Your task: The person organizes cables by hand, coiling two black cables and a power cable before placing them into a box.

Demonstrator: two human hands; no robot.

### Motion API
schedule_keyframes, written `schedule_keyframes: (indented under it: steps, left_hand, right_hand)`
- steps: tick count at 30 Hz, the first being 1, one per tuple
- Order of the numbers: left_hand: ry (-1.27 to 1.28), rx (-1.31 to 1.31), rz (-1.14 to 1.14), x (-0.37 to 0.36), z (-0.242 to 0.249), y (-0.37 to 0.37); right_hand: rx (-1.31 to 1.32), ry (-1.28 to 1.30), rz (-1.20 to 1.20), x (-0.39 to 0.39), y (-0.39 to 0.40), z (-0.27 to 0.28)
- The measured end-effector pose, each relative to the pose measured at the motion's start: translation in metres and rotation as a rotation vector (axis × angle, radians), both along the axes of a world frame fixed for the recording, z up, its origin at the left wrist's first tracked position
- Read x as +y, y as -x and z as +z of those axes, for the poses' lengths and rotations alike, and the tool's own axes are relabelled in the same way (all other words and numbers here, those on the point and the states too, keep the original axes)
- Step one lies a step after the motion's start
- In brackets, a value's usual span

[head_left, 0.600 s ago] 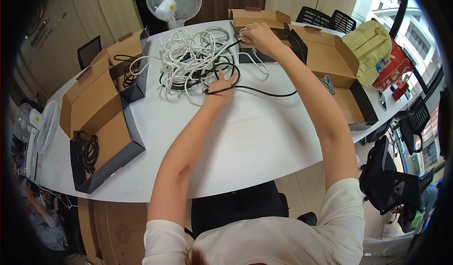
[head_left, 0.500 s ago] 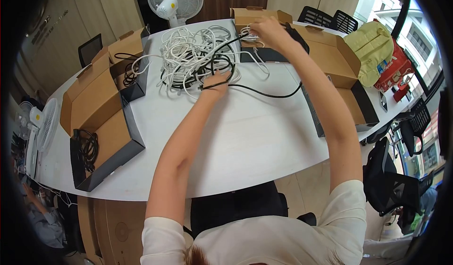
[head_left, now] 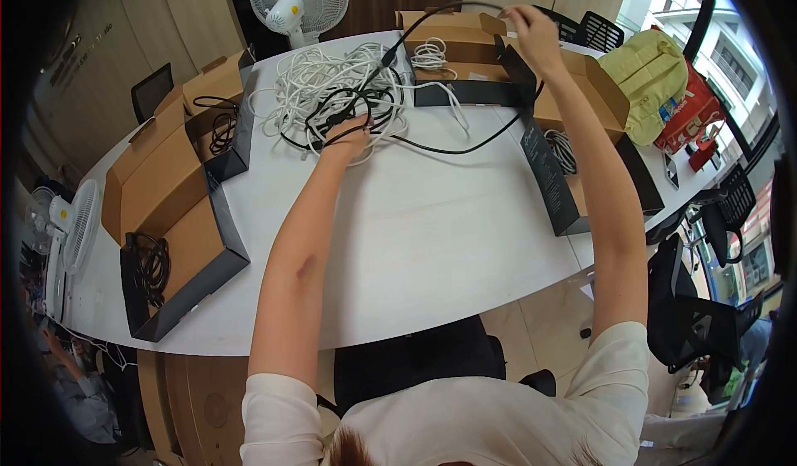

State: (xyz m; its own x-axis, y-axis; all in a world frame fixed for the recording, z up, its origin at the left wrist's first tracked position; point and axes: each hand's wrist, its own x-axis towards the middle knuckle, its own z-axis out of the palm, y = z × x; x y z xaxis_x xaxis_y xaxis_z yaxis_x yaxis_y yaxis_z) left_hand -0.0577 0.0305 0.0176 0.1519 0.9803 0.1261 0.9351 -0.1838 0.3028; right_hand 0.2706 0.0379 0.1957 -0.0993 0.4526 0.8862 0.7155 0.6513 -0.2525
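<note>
A tangled pile of white cables lies at the back middle of the table, with black cable wound through it. My right hand is raised past the pile, fingers closed on a black cable that arcs from the pile up to it. A thicker dark piece sits along this cable. At the pile's near edge, my left hand is closed on black cable loops, its fingertips partly hidden among them. Another stretch of black cable curves over the table toward the right.
Open cardboard boxes stand around the pile: a front left box and back left box with black cables, a back box and right box with white cables. A fan stands behind; bags sit right.
My right hand has moved up and right from the back box, drawing black cable into a high arc. My left hand has shifted slightly left and up at the pile.
</note>
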Motion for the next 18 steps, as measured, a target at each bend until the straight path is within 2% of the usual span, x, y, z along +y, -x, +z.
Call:
schedule_keyframes:
  steps: [1, 2, 6, 12, 15, 16, 18]
  left_hand:
    - [0.007, -0.047, 0.016, -0.001, 0.0, 0.002]
    - [0.033, -0.059, 0.019, 0.0, 0.001, 0.003]
    - [0.068, -0.16, -0.055, -0.006, 0.009, 0.004]
    - [-0.112, -0.339, -0.191, -0.048, 0.021, 0.006]
    - [-0.017, -0.597, -0.36, -0.082, 0.034, 0.013]
    - [-0.056, -0.659, -0.417, -0.097, 0.039, 0.012]
    - [0.242, -0.858, -0.3, -0.141, 0.068, 0.009]
  right_hand:
    - [0.115, 0.003, -0.004, -0.005, -0.005, 0.008]
    - [0.141, 0.183, -0.111, -0.014, -0.015, 0.017]
    - [0.141, -0.007, 0.103, -0.007, -0.035, 0.013]
    - [0.341, 0.209, 0.169, -0.045, -0.041, 0.011]
    - [0.407, 0.321, 0.104, -0.07, -0.037, 0.008]
    - [0.401, 0.258, 0.08, -0.07, -0.037, 0.003]
    - [0.382, 0.135, 0.033, -0.068, -0.038, -0.01]
